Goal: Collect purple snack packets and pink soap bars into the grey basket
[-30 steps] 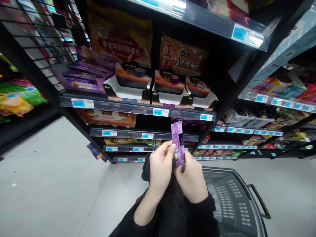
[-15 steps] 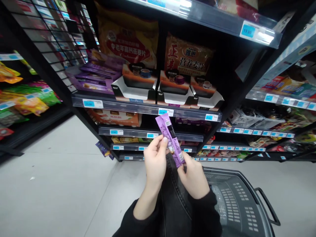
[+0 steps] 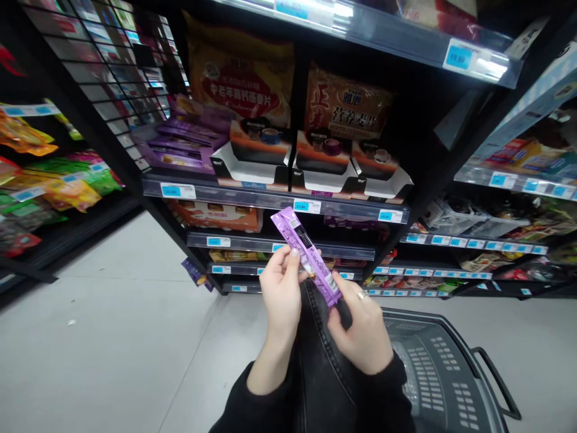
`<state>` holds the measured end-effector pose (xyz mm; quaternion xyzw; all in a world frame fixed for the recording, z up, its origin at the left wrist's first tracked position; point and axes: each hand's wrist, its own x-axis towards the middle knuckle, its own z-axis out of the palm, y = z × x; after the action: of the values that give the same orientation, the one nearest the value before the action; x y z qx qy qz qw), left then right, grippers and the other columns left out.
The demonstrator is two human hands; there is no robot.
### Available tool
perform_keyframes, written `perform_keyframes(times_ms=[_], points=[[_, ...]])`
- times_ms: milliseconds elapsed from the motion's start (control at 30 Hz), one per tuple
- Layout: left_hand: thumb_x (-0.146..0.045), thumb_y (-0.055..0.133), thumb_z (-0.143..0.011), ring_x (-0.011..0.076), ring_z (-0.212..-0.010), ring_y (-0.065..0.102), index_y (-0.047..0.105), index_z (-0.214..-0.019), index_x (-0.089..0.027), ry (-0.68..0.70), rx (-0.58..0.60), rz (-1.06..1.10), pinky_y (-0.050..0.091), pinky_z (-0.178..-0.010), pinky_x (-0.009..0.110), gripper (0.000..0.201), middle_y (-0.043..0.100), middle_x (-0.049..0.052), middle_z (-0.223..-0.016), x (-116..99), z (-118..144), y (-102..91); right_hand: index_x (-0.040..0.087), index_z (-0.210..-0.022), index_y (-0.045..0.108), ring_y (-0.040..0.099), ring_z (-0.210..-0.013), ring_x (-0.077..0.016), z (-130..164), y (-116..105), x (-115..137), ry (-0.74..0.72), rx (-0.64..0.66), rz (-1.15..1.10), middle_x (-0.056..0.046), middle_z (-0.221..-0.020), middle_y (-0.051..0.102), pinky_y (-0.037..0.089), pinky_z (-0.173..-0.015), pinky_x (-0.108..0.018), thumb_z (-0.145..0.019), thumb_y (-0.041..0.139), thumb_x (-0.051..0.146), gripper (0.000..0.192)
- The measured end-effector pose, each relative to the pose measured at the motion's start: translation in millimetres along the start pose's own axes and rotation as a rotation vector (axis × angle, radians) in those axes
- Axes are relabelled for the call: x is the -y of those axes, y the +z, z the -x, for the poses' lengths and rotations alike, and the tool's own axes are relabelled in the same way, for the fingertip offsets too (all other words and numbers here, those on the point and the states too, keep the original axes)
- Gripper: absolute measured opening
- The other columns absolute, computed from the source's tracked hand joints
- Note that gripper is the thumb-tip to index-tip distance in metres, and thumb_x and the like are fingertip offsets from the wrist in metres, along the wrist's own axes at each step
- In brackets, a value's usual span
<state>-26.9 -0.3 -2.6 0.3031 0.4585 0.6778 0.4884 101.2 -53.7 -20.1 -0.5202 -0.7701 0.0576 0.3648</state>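
Note:
A slim purple sachet (image 3: pixel 309 255), printed with small text and a black label block, is held at a slant in front of the shelves. My left hand (image 3: pixel 283 285) pinches its middle between thumb and fingers. At the lower end, my right hand (image 3: pixel 363 328), with a ring on one finger, touches the sachet's edge with the index fingertip. Its thumb is spread from that finger, just below the sachet's end. Behind, on the shelf, purple packs (image 3: pixel 187 144) lie in a heap at the left, beside open-fronted display boxes (image 3: pixel 252 159).
A grey shopping basket (image 3: pixel 444 361) with a black handle (image 3: pixel 500 385) stands at my right. Shelf edges with price tags (image 3: pixel 307 206) run across ahead. Large oatmeal bags (image 3: pixel 243 78) stand behind the boxes. A purple packet (image 3: pixel 197 273) hangs low by the shelf's left side.
The sachet has tilted further, its top end moving left. My right hand's thumb and index finger have spread apart at its lower end. The view has shifted slightly.

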Motion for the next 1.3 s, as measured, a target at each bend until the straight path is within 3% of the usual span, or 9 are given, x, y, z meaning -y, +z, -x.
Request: perform_keyframes(times_ms=[200,533,667,767,900,1000,1300], points=[[-0.036,0.064,-0.082,0.0205,-0.075,0.071,0.064,-0.089,-0.014,-0.018,0.033,0.049,0.057,-0.057,0.022,0.023,0.069,0.006,-0.080,-0.3,1.3,2.7,0.011,-0.121,0.055,0.067,-0.087,-0.0202,1.9,3.9,-4.9,-0.067,-0.119,0.103,-0.011,-0.101,0.070,0.057,-0.075,-0.032,-0.090,0.052,0.021,0.033],[-0.034,0.066,-0.081,0.0211,-0.077,0.070,0.064,-0.088,-0.014,-0.025,0.017,0.068,0.057,-0.059,0.023,0.022,0.069,0.006,-0.080,4.8,-4.9,0.6,0.011,-0.130,0.049,0.066,-0.095,-0.0189,2.3,21.1,-11.9,-0.141,-0.200,0.131,-0.013,-0.106,0.069,0.057,-0.080,-0.031,-0.089,0.048,0.009,0.041],[-0.032,0.064,-0.082,0.0218,-0.082,0.070,0.063,-0.087,-0.014,-0.034,0.037,0.106,0.058,-0.061,0.023,0.019,0.070,0.007,-0.085,2.4,-2.9,4.0,0.014,-0.124,0.053,0.066,-0.094,-0.0179,1.7,24.9,-11.5,-0.077,-0.253,0.007,-0.012,-0.102,0.069,0.056,-0.080,-0.031,-0.089,0.046,0.007,0.037],[-0.030,0.063,-0.082,0.0221,-0.085,0.070,0.060,-0.093,-0.015,-0.083,0.117,0.178,0.058,-0.064,0.025,0.018,0.071,0.008,-0.093,0.6,-0.8,6.2,0.016,-0.117,0.058,0.065,-0.092,-0.0163,1.1,22.6,-11.2,0.002,-0.275,-0.117,-0.009,-0.100,0.069,0.054,-0.078,-0.029,-0.090,0.044,0.007,0.032],[-0.023,0.068,-0.078,0.0231,-0.090,0.069,0.054,-0.107,-0.017,-0.142,0.255,0.194,0.057,-0.066,0.025,0.032,0.071,0.009,-0.095,-1.7,0.7,5.7,0.016,-0.109,0.061,0.064,-0.089,-0.0150,0.5,18.2,-12.9,0.142,-0.267,-0.220,-0.007,-0.095,0.066,0.052,-0.076,-0.028,-0.091,0.040,0.011,0.027],[-0.020,0.072,-0.074,0.0236,-0.092,0.069,0.054,-0.107,-0.018,-0.162,0.310,0.146,0.057,-0.065,0.025,0.037,0.070,0.010,-0.102,-1.7,1.2,5.3,0.016,-0.105,0.058,0.062,-0.088,-0.0162,0.4,17.6,-14.2,0.214,-0.267,-0.212,-0.007,-0.094,0.064,0.050,-0.076,-0.030,-0.091,0.037,0.013,0.026],[-0.019,0.071,-0.072,0.0220,-0.085,0.070,0.055,-0.100,-0.014,-0.190,0.261,0.090,0.056,-0.061,0.023,0.033,0.069,0.011,-0.102,5.2,9.2,14.5,0.018,-0.088,0.055,0.060,-0.072,-0.0147,0.5,21.9,-12.9,0.284,-0.369,-0.029,-0.003,-0.079,0.063,0.046,-0.066,-0.025,-0.091,0.039,0.019,0.016]])
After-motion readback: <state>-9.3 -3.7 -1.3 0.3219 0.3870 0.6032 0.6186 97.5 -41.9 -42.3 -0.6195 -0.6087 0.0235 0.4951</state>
